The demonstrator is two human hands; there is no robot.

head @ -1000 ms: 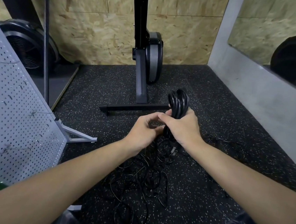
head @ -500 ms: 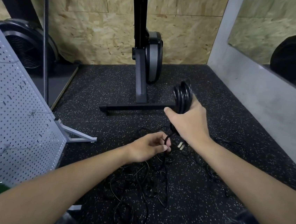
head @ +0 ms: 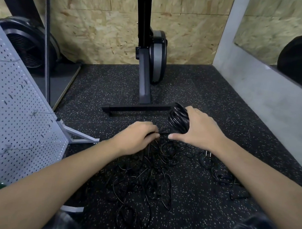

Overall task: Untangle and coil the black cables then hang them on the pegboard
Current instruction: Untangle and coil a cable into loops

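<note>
Has brought the coiled cable bundle (head: 179, 118) down from where it was raised half a second ago, to sit low over the rubber floor (head: 223, 95), just beyond the tangle of black cables (head: 139, 184). Grips it with the right hand (head: 200, 132), fingers wrapped over the far side, thumb stretched out below. Has moved the left hand (head: 136, 137) up close beside it, fingers curled, apparently pinching a loose strand (head: 163, 133) that leads to the bundle; hard to confirm, black on black. Reads as another turn about to be laid on, so coiling is under way, not finished. Leaves most of the cable knotted on the floor, with a plug (head: 208, 154) near the right wrist. Shows no cable hung yet on the visible part of the pegboard (head: 14, 128) at left.
</note>
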